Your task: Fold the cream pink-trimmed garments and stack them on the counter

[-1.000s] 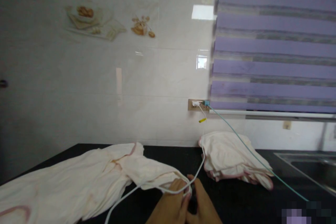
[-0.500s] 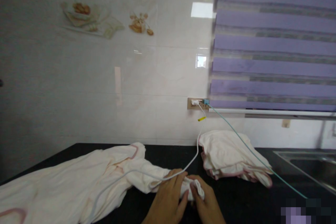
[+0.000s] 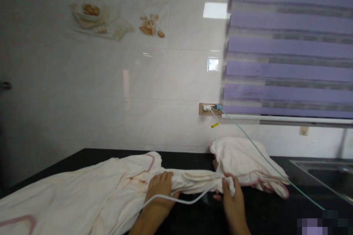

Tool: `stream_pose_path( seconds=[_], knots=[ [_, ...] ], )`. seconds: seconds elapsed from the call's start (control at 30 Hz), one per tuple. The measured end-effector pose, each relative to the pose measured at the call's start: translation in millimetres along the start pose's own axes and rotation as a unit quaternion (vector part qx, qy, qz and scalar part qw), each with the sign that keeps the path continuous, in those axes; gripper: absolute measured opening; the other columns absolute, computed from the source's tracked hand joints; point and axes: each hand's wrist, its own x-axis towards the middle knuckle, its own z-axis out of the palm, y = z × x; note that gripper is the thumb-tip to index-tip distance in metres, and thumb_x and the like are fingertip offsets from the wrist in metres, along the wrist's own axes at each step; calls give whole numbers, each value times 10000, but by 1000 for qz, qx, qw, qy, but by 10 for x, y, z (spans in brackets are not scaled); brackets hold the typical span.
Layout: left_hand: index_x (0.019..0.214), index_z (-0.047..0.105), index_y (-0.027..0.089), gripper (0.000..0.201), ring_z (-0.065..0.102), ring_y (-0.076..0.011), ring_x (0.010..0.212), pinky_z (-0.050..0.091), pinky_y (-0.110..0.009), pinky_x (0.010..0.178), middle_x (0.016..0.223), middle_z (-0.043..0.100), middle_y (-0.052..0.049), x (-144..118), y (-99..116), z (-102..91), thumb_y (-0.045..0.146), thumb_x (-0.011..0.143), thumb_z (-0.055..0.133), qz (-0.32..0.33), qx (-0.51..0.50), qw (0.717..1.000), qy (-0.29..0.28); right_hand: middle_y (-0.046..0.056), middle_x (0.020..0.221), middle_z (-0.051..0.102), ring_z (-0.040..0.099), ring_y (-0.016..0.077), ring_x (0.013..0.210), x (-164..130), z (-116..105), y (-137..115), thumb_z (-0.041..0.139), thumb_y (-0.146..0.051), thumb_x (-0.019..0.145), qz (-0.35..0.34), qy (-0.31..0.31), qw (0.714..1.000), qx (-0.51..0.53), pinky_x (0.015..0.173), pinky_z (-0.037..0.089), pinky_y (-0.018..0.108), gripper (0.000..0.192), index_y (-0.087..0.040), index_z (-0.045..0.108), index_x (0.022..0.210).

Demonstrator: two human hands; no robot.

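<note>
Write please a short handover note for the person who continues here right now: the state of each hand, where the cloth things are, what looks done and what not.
Left hand: pressing on the long pale garment, fingers gripping its bunched part.
Right hand: fingers pinching the stretched end of the same garment.
A white cable from the wall socket crosses under that stretched part.
Done: a folded pile lies by the wall, a teal cable over it.
Not done: the long garment is spread on the black counter, unfolded.
</note>
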Motion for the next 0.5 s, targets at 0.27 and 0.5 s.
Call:
stream_pose_path(
  seconds=[0.27, 0.5],
  knots=[
    [1251, 678, 253, 458, 544, -284, 1318, 272, -565, 1210, 1368, 644, -97, -95, -117, 112, 58, 883, 488, 149, -27, 988, 24, 153, 1275, 620, 597, 331, 1250, -74, 13, 168, 622, -253, 788, -283, -24, 917, -280, 1115, 475, 528, 489, -173, 600, 1270],
    [1353, 600, 245, 450, 568, -277, 1224, 397, -482, 1131, 1346, 646, -92, -187, 155, -83, 100, 940, 497, 263, -77, 962, 17, 153, 1528, 517, 472, 320, 1437, -344, 101, -7, 640, -186, 781, -398, -193, 800, -405, 1174, 431, 468, 715, -190, 516, 1486]
  ],
)
